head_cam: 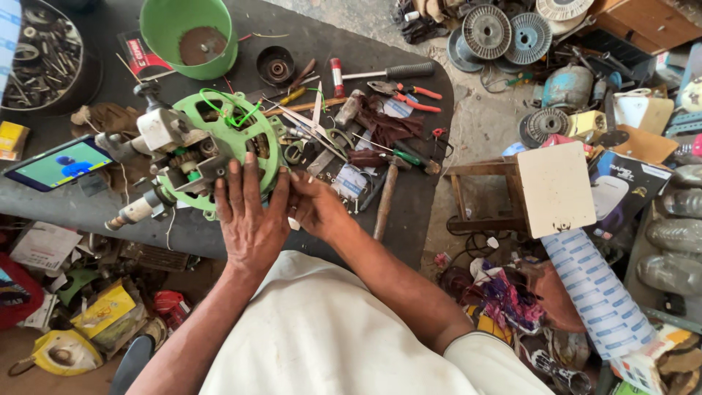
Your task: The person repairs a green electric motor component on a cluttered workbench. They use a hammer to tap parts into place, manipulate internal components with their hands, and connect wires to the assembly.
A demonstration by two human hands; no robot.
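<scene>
A green round motor frame (212,139) with white and grey fittings lies on the dark workbench (88,205). My left hand (248,219) rests flat against its near rim, fingers spread and pointing away from me. My right hand (316,207) is beside it on the right, fingers curled at the frame's edge; whether it pinches a small part I cannot tell. Thin green wire (232,113) loops over the top of the frame.
Scattered on the bench are a hammer (386,196), red-handled pliers (406,93), scissors (318,135), a screwdriver (391,72), a green bucket (190,35) and a lit phone (57,164). A wooden stool (526,190) and metal spools (504,33) stand to the right among clutter.
</scene>
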